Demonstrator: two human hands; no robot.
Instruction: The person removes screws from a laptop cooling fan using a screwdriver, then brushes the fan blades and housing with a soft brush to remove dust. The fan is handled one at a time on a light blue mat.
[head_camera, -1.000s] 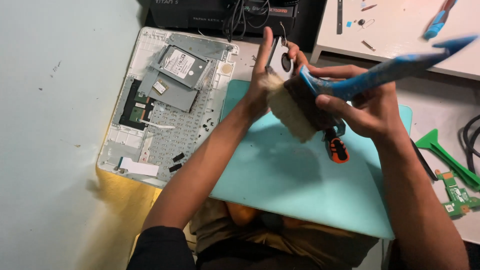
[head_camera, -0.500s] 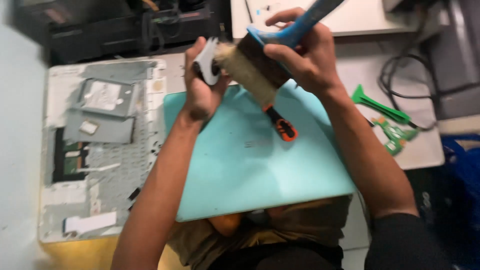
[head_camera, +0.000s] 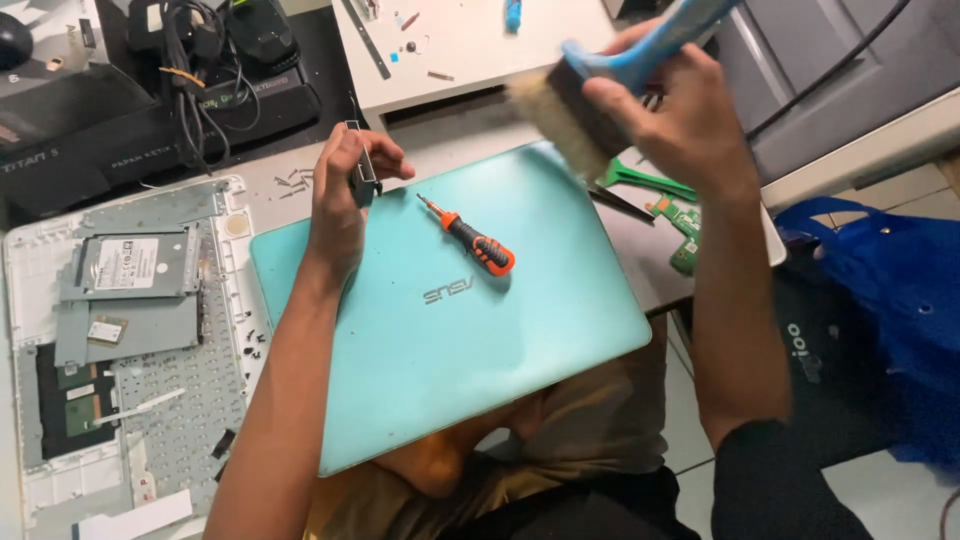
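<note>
My left hand (head_camera: 345, 190) grips a small flat metal part (head_camera: 361, 170) and holds it upright over the back left corner of a turquoise laptop lid (head_camera: 400, 370). My right hand (head_camera: 680, 130) is raised to the right and holds a blue-handled brush (head_camera: 600, 85), its pale bristles pointing left and apart from the part. An orange and black screwdriver (head_camera: 475, 240) lies on the lid between my two hands.
An opened white laptop base (head_camera: 130, 340) with a drive and boards lies at the left. Black boxes and cables (head_camera: 190, 80) sit at the back left. A white table (head_camera: 470, 45) holds small parts. Green pry tools (head_camera: 650, 185) lie right; a blue bag (head_camera: 880, 300) stands beyond.
The brush has lifted off the small part and my right hand has swung it away to the right. My left hand has stayed near the lid's back corner with the part.
</note>
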